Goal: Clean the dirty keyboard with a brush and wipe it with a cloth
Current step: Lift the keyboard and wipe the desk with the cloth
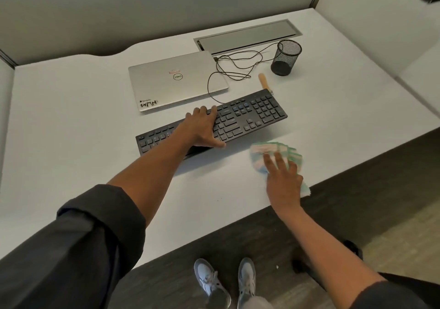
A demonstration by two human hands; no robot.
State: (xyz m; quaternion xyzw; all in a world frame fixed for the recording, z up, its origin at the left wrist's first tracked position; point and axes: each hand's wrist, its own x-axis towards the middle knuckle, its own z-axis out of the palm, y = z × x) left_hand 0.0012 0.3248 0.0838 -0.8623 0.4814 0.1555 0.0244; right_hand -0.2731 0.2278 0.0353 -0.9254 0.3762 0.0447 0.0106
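With left hand spread flat across keyboard at mid-desk and right hand pressing cloth with straight fingers, risk noted: tilted keyboard slipping under wiping, dragging slack cable.

White desk with a grey cable tray set into the back. Lying on it: closed silver Dell laptop, black keyboard angled just in front, its cable looping behind, wooden brush handle poking out past the keyboard's far corner, black mesh pen cup near that, pastel cloth by the front edge.
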